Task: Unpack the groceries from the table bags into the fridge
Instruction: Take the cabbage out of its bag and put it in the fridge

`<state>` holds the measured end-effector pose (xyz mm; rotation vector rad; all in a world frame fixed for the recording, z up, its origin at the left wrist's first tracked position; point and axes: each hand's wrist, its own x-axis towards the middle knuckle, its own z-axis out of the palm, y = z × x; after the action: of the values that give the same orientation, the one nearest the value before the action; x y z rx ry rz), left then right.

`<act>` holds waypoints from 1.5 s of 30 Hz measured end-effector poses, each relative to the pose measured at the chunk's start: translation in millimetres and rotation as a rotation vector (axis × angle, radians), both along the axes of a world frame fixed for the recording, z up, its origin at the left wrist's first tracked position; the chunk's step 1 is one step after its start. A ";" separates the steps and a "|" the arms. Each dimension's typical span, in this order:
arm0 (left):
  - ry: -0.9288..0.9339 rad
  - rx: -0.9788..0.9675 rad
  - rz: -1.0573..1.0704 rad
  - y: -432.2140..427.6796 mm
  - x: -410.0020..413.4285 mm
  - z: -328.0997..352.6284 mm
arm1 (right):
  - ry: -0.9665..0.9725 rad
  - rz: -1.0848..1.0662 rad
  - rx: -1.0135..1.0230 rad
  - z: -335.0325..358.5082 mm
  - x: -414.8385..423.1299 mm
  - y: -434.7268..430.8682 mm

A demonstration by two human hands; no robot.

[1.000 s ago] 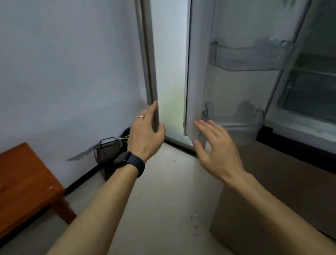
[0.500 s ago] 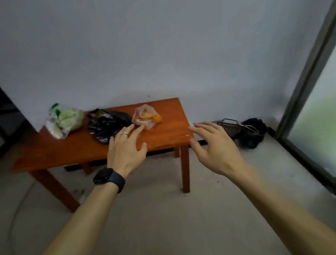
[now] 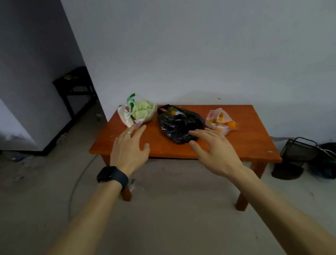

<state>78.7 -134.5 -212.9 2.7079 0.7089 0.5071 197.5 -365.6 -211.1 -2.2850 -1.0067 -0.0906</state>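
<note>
A low orange-brown wooden table (image 3: pixel 246 139) stands against the white wall. Three bags lie on it: a clear bag with green cabbage (image 3: pixel 140 110) at the left, a black plastic bag (image 3: pixel 178 124) in the middle, and a small clear bag with orange items (image 3: pixel 220 120) at the right. My left hand (image 3: pixel 131 150), with a ring and a black watch on the wrist, hovers with straight fingers before the cabbage bag. My right hand (image 3: pixel 216 151) is spread in front of the black bag. Both hands hold nothing. The fridge is out of view.
A black wire basket (image 3: pixel 298 149) and dark bundles (image 3: pixel 332 161) lie on the floor right of the table. A dark side table (image 3: pixel 74 83) stands in the passage at the back left. Litter is scattered on the concrete floor at the left.
The view has swung left from the open fridge door to the table, and the table has come closer. Both hands stay raised and empty, now nearer the bags.
</note>
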 end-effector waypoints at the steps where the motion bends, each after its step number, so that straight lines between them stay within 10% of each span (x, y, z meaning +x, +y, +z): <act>1: 0.003 -0.005 -0.004 13.5 0.3 -0.6 | 0.013 -0.004 -0.004 -1.9 0.3 14.5; 32: 0.207 -0.017 -0.142 420.0 322.0 -94.6 | 0.341 -0.057 -0.056 -119.3 292.1 428.3; 45: 0.475 0.414 -0.750 558.9 517.9 -173.9 | 0.595 -0.277 -0.076 -189.8 406.1 577.8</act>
<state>596.6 424.4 -386.8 3.2090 -0.3980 -0.2054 603.5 212.2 -400.9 -2.2915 -0.3908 0.4921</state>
